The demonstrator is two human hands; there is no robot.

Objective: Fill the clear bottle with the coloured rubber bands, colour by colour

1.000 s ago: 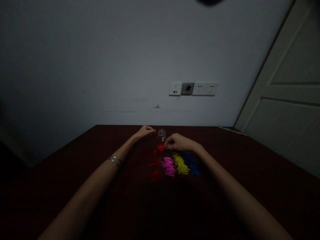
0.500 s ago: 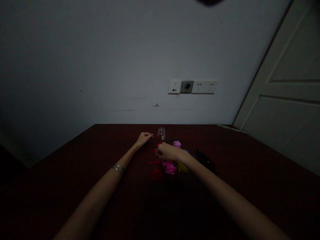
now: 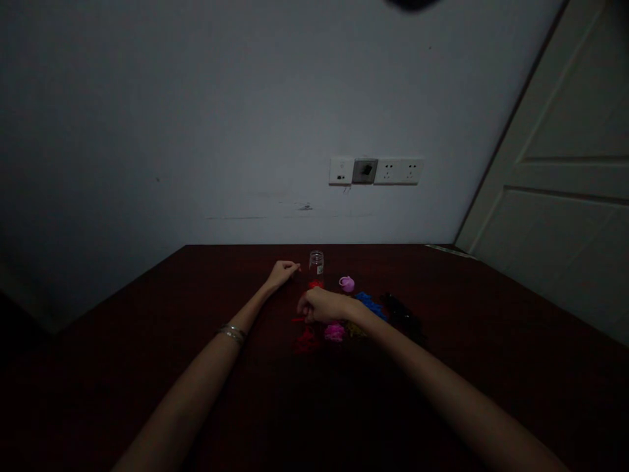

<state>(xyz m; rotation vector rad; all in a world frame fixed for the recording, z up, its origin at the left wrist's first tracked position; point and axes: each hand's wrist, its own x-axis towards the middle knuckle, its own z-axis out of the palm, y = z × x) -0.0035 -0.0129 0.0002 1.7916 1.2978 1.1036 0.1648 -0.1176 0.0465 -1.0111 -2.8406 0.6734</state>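
Right hand (image 3: 322,305) first: it reaches across in front of the jar (image 3: 317,267), fingers bent down and drawn close together, a narrow shape that seems suited to small things. Whether anything sits between the fingertips I cannot tell in this dim light. Just by them a thin red strand (image 3: 297,320) lies on the desk (image 3: 255,400), with a dark red pile (image 3: 307,341) nearer me. Next to that come a pink pile (image 3: 335,333), a yellow pile (image 3: 356,330) partly hidden by my forearm, and a blue pile (image 3: 369,304) farther off, grouped by colour, probably so they don't mix.

Beyond my hand the jar stands upright, mouth up, with red bits (image 3: 316,284) at its bottom; standing so, it should hold them without being gripped. That may be why my left hand (image 3: 284,271) rests just left of it, apart, loosely curled; I cannot tell whether it pinches anything. A small pink object (image 3: 346,284) sits right of the jar, and a dark object (image 3: 403,316) lies farther right, perhaps set aside.
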